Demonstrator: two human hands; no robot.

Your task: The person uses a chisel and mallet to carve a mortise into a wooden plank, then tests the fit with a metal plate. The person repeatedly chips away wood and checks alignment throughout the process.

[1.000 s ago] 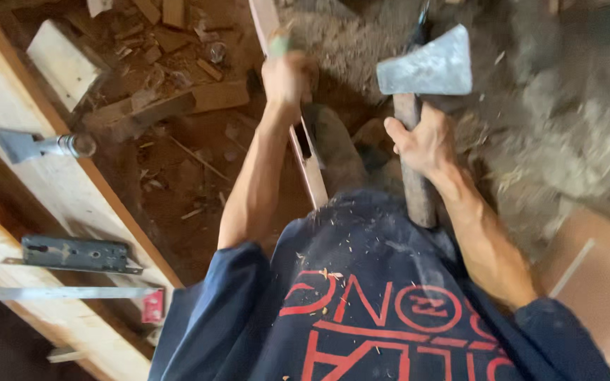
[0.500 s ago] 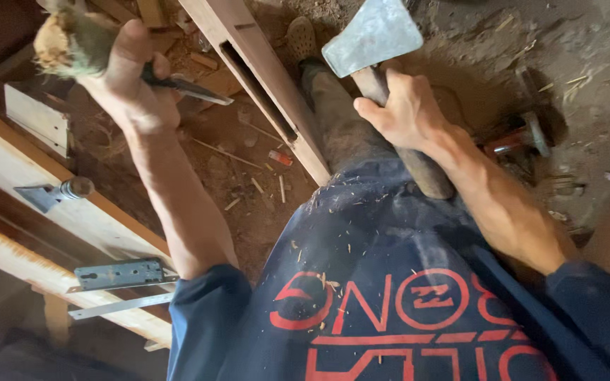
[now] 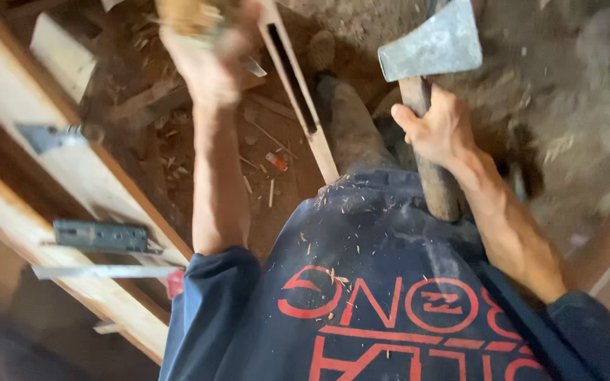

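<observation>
Gripping the axe with the right hand, fingers closed fully around the wooden handle just under the grey head, to the right of the slotted strip. Holding the blade raised and turned left, toward the strip but well apart from it. Closing the left hand around a tan lump, lifted high just left of the strip's far end. Being too blurred there for telling what kind of thing this is.

Judging from the short grip, looking like close trimming work on wood and not heavy chopping. For doing it well, probably:
- keeping the hand near the head, for small and controlled strokes;
- keeping the left hand to the left of the strip, out of the blade's path;
- bracing the strip firmly, so as not to be sliding under a blow.

Leaning from the ground toward the body, the strip's near end meeting the dark blue shirt, this being sprinkled with fine shavings. Lying just right of the strip, between it and the axe, a trouser leg. Lying on the ground left of the strip, wood chips. Further left of the strip, pale planks carrying a dark metal plate.
</observation>
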